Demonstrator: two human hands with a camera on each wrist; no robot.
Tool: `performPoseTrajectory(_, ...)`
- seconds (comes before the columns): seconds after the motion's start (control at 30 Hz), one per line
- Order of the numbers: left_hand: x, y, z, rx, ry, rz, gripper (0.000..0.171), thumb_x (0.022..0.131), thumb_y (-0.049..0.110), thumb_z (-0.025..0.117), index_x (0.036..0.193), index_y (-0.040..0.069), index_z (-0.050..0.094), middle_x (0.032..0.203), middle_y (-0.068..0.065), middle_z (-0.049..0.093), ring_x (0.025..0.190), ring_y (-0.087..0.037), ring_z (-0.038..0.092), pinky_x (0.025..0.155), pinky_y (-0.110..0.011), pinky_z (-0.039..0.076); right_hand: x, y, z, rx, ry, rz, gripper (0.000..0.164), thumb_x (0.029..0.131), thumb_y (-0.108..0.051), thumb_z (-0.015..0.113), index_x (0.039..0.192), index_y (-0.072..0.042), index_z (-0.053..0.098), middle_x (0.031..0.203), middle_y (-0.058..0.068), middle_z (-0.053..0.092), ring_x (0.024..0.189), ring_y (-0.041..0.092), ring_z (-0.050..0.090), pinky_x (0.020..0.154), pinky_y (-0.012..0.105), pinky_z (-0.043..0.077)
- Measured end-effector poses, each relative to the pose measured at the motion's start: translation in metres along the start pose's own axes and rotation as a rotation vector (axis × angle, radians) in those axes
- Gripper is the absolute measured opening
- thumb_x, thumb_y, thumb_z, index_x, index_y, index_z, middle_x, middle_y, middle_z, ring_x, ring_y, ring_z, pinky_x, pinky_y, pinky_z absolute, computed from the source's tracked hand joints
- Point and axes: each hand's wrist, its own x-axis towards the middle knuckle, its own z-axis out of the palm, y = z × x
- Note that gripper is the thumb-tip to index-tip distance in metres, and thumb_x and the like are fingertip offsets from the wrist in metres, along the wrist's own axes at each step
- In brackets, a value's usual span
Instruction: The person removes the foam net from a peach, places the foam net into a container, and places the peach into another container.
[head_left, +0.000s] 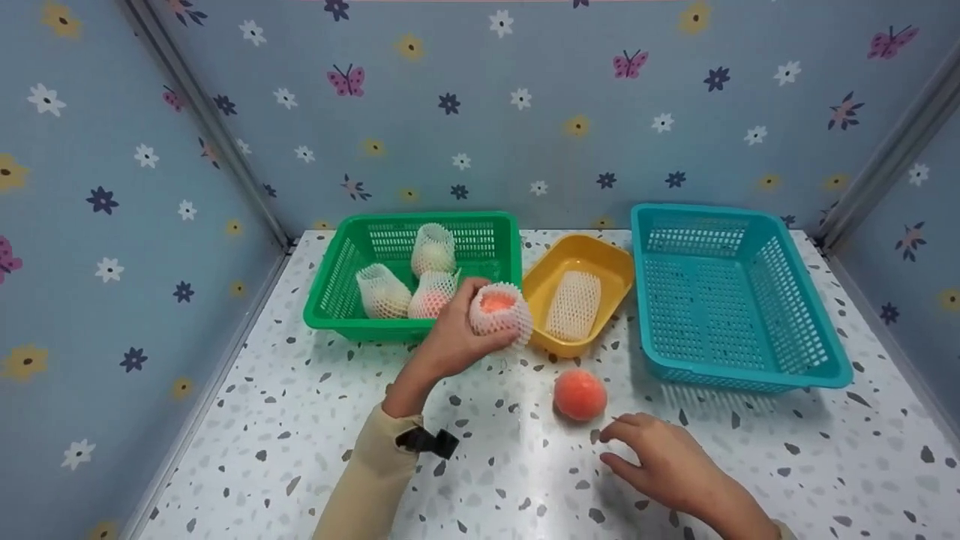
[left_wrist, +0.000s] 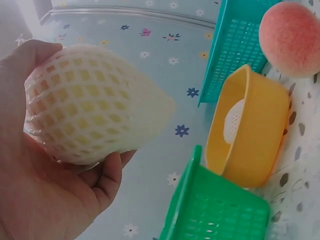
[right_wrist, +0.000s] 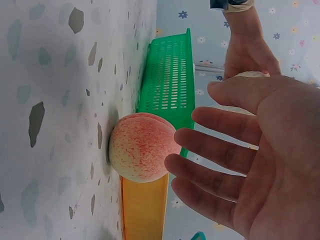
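My left hand (head_left: pixel 459 335) grips a peach in a white foam net (head_left: pixel 501 319), lifted in front of the green basket's right corner. In the left wrist view the netted peach (left_wrist: pixel 90 102) shows pale yellow through the mesh, thumb and fingers wrapped about it. A bare pink-red peach (head_left: pixel 580 395) sits on the speckled table. Just to its right, my right hand (head_left: pixel 660 457) hovers over the table with nothing in it. The right wrist view shows its fingers (right_wrist: pixel 220 150) spread loosely beside that bare peach (right_wrist: pixel 143 147).
Several netted fruits (head_left: pixel 433 251) lie in the green basket (head_left: pixel 412 324) at the back left. An empty foam net (head_left: pixel 574 304) is in the yellow tray (head_left: pixel 616 262) at the middle. A blue basket (head_left: pixel 750 379) stands on the right. Flower-patterned walls (head_left: pixel 480 112) enclose the table.
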Motion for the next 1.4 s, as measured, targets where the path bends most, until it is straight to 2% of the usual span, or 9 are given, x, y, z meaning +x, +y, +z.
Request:
performPoseTrajectory(0.13,-0.002,-0.011,0.017,-0.030,-0.020,0.002,0.068,0.066,0.045,0.073,0.122,0.028,0.040,0.101,0.004,0.054,0.083,-0.013,0.056,0.063,-0.029,0.049,-0.003,0.004,-0.002,-0.011,0.012,0.011,0.017,0.077,-0.033,0.065,0.093,-0.027,0.063,0.090,-0.013,0.059,0.084,0.006,0.054,0.068,0.031,0.047)
performPoseTrajectory(0.23,-0.006,-0.016,0.027,-0.002,-0.017,-0.022,0.065,0.065,0.046,0.072,0.120,0.028,0.043,0.100,0.007,0.054,0.084,-0.010,0.054,0.066,-0.027,0.048,-0.005,0.006,-0.001,-0.017,0.048,-0.014,0.016,0.077,-0.033,0.065,0.092,-0.027,0.063,0.089,-0.013,0.059,0.083,0.005,0.054,0.068,0.031,0.047)
performPoseTrajectory(0.43,-0.017,-0.004,0.037,-0.004,0.004,-0.062,0.057,0.070,0.035,0.072,0.118,0.019,0.046,0.099,0.004,0.055,0.085,-0.012,0.053,0.070,-0.030,0.046,-0.010,0.009,0.005,-0.001,0.067,-0.023,0.014,0.078,-0.032,0.065,0.090,-0.025,0.062,0.087,-0.016,0.058,0.082,0.006,0.056,0.066,0.031,0.047)
performPoseTrajectory(0.5,-0.017,-0.011,0.042,0.006,0.015,-0.051,0.056,0.070,0.036,0.072,0.117,0.019,0.047,0.098,0.003,0.054,0.085,-0.012,0.053,0.069,-0.030,0.047,-0.012,0.010,0.006,0.007,0.068,-0.017,0.014,0.078,-0.032,0.065,0.090,-0.025,0.062,0.087,-0.016,0.058,0.082,0.006,0.056,0.067,0.030,0.047)
performPoseTrajectory(0.67,-0.010,-0.039,0.057,0.091,0.057,0.001,0.062,0.066,0.052,0.069,0.117,0.023,0.047,0.100,0.009,0.052,0.084,-0.008,0.052,0.065,-0.025,0.047,-0.013,0.011,0.005,0.022,0.060,-0.008,0.014,0.078,-0.032,0.064,0.090,-0.025,0.062,0.088,-0.015,0.059,0.084,0.008,0.056,0.069,0.031,0.047)
performPoseTrajectory(0.8,-0.010,-0.043,0.063,0.085,0.069,0.005,0.062,0.066,0.051,0.070,0.117,0.024,0.046,0.101,0.008,0.052,0.085,-0.009,0.052,0.066,-0.025,0.047,-0.013,0.012,0.005,0.017,0.068,-0.025,0.013,0.079,-0.031,0.065,0.090,-0.025,0.063,0.089,-0.014,0.059,0.084,0.008,0.056,0.069,0.032,0.047)
performPoseTrajectory(1.13,-0.012,-0.061,0.076,0.092,0.072,-0.020,0.066,0.066,0.050,0.070,0.119,0.021,0.045,0.103,0.010,0.051,0.089,-0.008,0.049,0.068,-0.027,0.046,-0.013,0.013,0.003,0.017,0.041,0.014,0.018,0.079,-0.033,0.064,0.094,-0.022,0.063,0.093,-0.013,0.059,0.088,0.009,0.056,0.072,0.034,0.047)
performPoseTrajectory(1.4,-0.010,-0.078,0.086,0.127,0.052,-0.117,0.060,0.063,0.057,0.068,0.113,0.032,0.045,0.105,0.012,0.046,0.091,-0.007,0.047,0.070,-0.027,0.044,-0.014,0.013,0.005,0.016,0.062,-0.001,0.017,0.079,-0.032,0.064,0.093,-0.022,0.063,0.093,-0.014,0.060,0.085,0.009,0.057,0.069,0.033,0.047)
